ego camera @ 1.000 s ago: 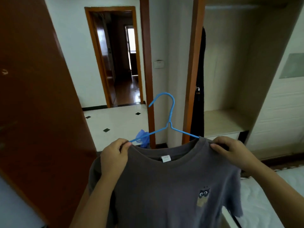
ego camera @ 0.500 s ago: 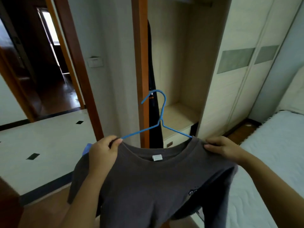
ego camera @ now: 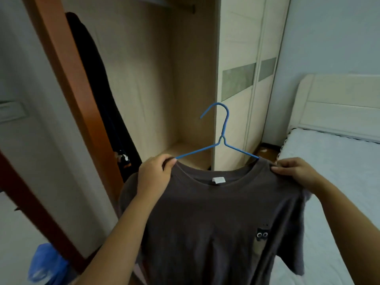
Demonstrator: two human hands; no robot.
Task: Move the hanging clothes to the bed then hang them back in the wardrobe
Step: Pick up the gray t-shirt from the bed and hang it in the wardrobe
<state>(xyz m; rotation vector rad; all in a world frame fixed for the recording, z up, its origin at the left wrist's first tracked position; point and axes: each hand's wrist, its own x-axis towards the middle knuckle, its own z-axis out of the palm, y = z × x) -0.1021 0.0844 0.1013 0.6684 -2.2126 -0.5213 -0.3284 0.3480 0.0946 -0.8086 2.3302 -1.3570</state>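
T-shirt (ego camera: 216,223), dark grey, fills the lower middle of the frame. It is held up in the air in front of the person, with the neck opening toward the camera. A white label (ego camera: 218,180) sits inside the back of the collar. A small printed figure (ego camera: 261,235) with two round eyes shows low on the right of the cloth.

The left hand (ego camera: 154,175) grips the shirt's shoulder just left of the collar, fingers curled over the fabric at the spot where the hanger's arm enters the cloth. The right hand (ego camera: 296,171) pinches the other shoulder, right of centre, with its fingers bunched on the fabric. Both forearms (ego camera: 123,243) reach up from the bottom edge.

A blue wire hanger (ego camera: 222,139) is inside the shirt. Its two arms come out of the cloth at either shoulder and meet in a twist above the collar. Its hook stands upright in the air, well below the rail.

In the lower left corner is a blurred blue thing (ego camera: 45,264); what it is cannot be told. On the right side of the frame lies the bed (ego camera: 339,171) with a pale quilted cover, and its cream headboard (ego camera: 339,99) is further back at the right edge.

Behind the hanger, in the upper middle, the wardrobe (ego camera: 156,89) stands open on a light-wood compartment. A rail (ego camera: 174,3) runs across its very top. A dark garment (ego camera: 96,79) hangs down at the compartment's left side, next to a brown wooden frame (ego camera: 67,68). Pale sliding doors (ego camera: 240,48) with grey-green panels close the wardrobe's right part.
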